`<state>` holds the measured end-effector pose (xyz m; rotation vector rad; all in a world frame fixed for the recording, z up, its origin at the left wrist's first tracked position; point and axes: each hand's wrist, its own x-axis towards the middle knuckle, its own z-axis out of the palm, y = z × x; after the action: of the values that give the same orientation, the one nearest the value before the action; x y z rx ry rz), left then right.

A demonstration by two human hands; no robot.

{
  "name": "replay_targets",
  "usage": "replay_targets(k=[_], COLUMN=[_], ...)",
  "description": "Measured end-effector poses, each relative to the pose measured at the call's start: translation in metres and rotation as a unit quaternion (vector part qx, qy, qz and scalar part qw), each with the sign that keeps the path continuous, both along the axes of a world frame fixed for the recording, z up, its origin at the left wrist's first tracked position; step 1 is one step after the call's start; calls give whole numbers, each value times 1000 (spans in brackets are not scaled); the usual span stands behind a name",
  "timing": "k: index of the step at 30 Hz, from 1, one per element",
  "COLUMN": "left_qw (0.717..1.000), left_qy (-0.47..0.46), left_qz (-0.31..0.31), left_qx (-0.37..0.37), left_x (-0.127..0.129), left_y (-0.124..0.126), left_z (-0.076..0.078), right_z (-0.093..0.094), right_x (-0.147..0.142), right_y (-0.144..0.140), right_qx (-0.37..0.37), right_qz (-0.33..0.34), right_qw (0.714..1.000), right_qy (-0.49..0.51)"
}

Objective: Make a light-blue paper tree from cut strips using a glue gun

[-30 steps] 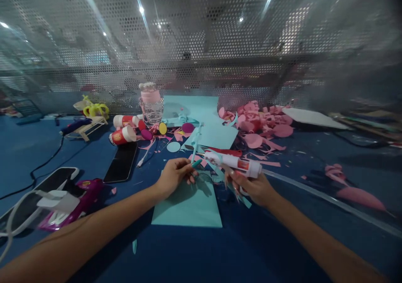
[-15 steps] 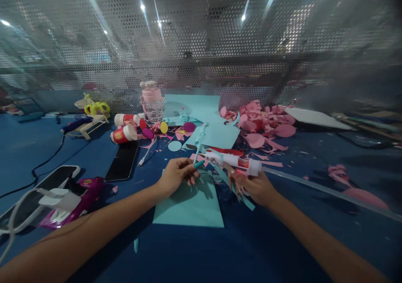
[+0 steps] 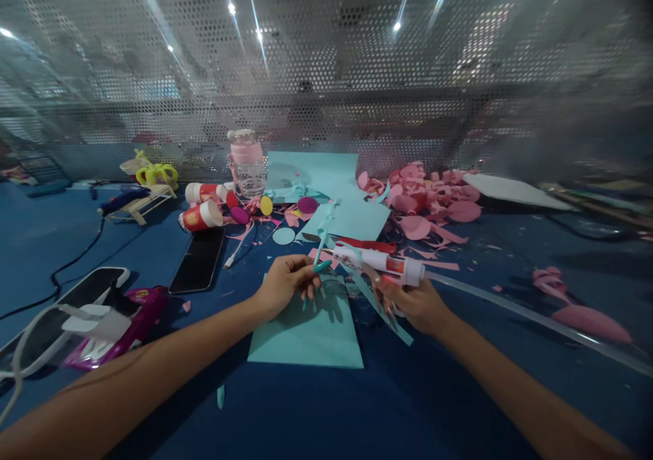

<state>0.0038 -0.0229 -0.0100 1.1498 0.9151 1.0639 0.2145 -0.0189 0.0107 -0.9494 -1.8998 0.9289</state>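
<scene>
Glue tube (image 3: 380, 263) sits in the right hand (image 3: 415, 303), fingers wrapped round it, nozzle pointing left toward the left hand (image 3: 283, 286), which pinches a thin teal strip (image 3: 322, 239) standing up from its fingertips; since a second ago both hands have barely shifted, though a long teal strip (image 3: 382, 307) under the right hand now trails farther toward the near right. Counted: one teal sheet (image 3: 306, 334) lies near under the hands, two phones (image 3: 198, 259) lie to the left, two red cups (image 3: 200, 216) lie tipped beyond them, one bottle (image 3: 247, 164) stands far behind, and one pink scrap heap (image 3: 428, 198) lies far right.
</scene>
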Motion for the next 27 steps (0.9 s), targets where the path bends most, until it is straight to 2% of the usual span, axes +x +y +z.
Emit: replay_targets(k=[8,11,17,20,25,27], left_qw=[1000,1000,1000,999,999,998], left_qy=[3,-4,-21,-24,-36,-50], left_qz=[1,-3,-19,-22,-15,-16], left_qx=[4,4,6,0,-22,-33], left_x=[-2,-2,-2,-2,0,0], left_y=[2,3,3,2,1,1], left_z=[-6,-8,-7,-6,-2,-1], right_z=[2,0,-6,-7,-6,-6], right_x=[2,2,3,3,3,3], right_y=[0,0,-1,0,3,2], right_qx=[-27,-24,-86,-62,2,9], right_qz=[23,11,-12,-7,40,36], right_qw=[999,1000,995,998,999,999], right_qy=[-12,1,40,33,-3,-10])
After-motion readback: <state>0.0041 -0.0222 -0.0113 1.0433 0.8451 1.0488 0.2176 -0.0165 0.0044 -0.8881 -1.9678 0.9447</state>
